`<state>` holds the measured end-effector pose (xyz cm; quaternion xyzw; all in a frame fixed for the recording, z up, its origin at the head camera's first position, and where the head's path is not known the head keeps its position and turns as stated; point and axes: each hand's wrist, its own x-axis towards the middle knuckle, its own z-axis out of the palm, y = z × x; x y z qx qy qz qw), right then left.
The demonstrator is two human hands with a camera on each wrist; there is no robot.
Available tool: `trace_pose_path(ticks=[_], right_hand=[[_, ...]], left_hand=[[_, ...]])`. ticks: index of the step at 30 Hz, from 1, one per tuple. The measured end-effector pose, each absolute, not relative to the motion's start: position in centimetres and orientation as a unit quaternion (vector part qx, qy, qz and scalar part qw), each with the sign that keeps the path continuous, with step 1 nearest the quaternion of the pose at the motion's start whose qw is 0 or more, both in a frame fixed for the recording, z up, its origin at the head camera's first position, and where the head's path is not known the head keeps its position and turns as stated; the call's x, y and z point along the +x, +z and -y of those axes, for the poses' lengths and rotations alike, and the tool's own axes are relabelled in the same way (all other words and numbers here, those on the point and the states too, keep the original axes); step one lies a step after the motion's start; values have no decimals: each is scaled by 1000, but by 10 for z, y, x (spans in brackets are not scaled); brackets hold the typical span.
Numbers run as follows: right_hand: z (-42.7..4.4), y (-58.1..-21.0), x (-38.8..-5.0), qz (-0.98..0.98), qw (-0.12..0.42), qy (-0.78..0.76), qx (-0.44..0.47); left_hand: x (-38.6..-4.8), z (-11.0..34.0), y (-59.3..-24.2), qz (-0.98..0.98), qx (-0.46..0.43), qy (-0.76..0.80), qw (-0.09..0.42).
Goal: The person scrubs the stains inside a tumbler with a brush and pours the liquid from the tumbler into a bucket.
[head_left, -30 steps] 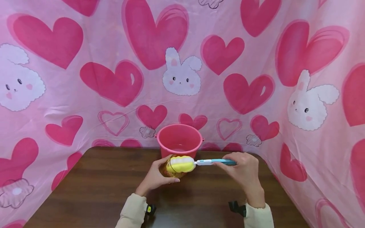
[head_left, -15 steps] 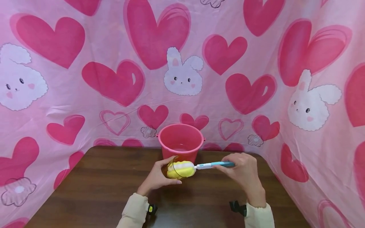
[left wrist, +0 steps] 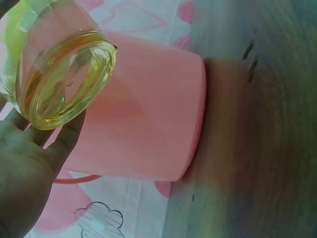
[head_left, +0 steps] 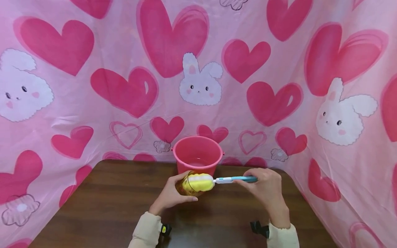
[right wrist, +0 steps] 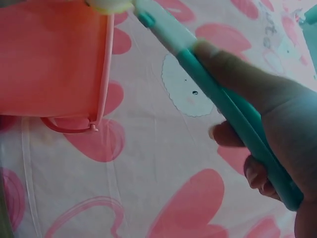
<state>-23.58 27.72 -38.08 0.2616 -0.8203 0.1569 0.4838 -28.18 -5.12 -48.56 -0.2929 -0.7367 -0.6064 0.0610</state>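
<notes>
In the head view my left hand (head_left: 170, 195) grips an amber see-through glass (head_left: 181, 188) that lies tilted with its mouth toward the right. The yellow and white sponge head (head_left: 205, 182) of a bottle brush sits partly inside that mouth. My right hand (head_left: 267, 187) holds the brush by its blue and white handle (head_left: 225, 180). The left wrist view shows the glass's thick round base (left wrist: 74, 84), with fingers around its side. In the right wrist view the thumb and curled fingers wrap the teal handle (right wrist: 233, 119); the sponge is mostly cut off at the top edge.
A pink bucket (head_left: 198, 166) stands upright just behind the glass, near the table's back edge. Its handle (right wrist: 67, 130) hangs down at the side. The dark wooden table (head_left: 124, 199) meets a pink heart-and-rabbit cloth (head_left: 124, 44) at the back and sides.
The sponge head has shifted slightly within the mouth of the glass, and the glass's tilt has altered a little. Both hands keep their holds. The head view has drifted slightly.
</notes>
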Motion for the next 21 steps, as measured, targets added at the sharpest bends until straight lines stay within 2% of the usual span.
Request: trace_pose_path(ticks=[5,11,17,21], right_hand=[[-283,-382,-236,823,457,188,281],[-287,-383,-240,829,469,184,241],[-288,-382,-239,836,441,194,262],[-287,-381,-240,829,455,198,258]], left_hand=[[-280,49,-486,733,-296,-612,35],[-281,47,-486,744,-293,-598,53],[-282,48,-487,740,-294,-604,30],[-283,47,-488,743,-289,-602,35]])
